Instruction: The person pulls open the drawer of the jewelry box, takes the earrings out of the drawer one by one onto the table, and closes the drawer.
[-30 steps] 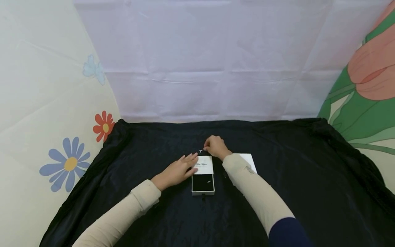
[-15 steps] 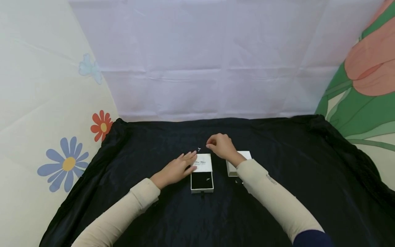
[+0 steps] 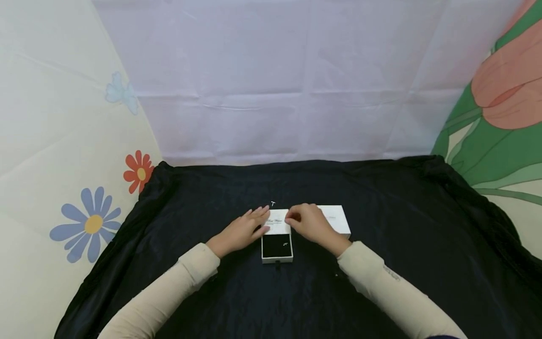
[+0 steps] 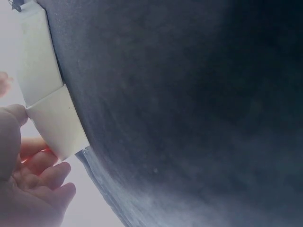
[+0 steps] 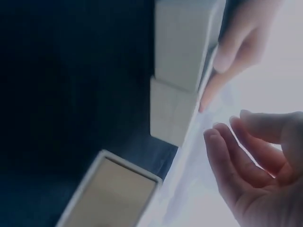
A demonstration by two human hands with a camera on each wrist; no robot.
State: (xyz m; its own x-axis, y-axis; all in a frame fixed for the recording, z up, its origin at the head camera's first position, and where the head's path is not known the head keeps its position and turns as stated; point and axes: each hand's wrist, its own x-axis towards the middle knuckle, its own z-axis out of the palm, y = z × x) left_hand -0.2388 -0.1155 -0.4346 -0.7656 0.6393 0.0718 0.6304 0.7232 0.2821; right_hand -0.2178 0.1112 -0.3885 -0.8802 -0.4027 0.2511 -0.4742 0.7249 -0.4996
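Observation:
A small white box with printed lettering stands mid-cloth, its sleeve (image 3: 277,221) pushed back from a drawer (image 3: 273,247) lined in black. One tiny silvery piece (image 3: 285,244) lies on that lining. Behind the box, on the cloth, is a small silvery T-shaped piece (image 3: 273,203). My left hand (image 3: 239,233) rests on the sleeve's left side, fingers extended toward its back corner and thumb near the front edge. Over the sleeve's right edge hovers my right hand (image 3: 313,223). The right wrist view shows its fingers (image 5: 222,161) loosely bent, with nothing visible between them and the thumb.
A second white box (image 3: 337,217) stands to the right, partly behind my right hand; the right wrist view shows this box (image 5: 118,189) with a tan face inside a white rim. Dark cloth (image 3: 203,197) covers the table up to a pale backdrop (image 3: 262,84).
My right hand has drawn back from beside the T-shaped piece and come down toward the box sleeve's right edge. The T-shaped piece stays on the cloth, and my left hand stays on the sleeve.

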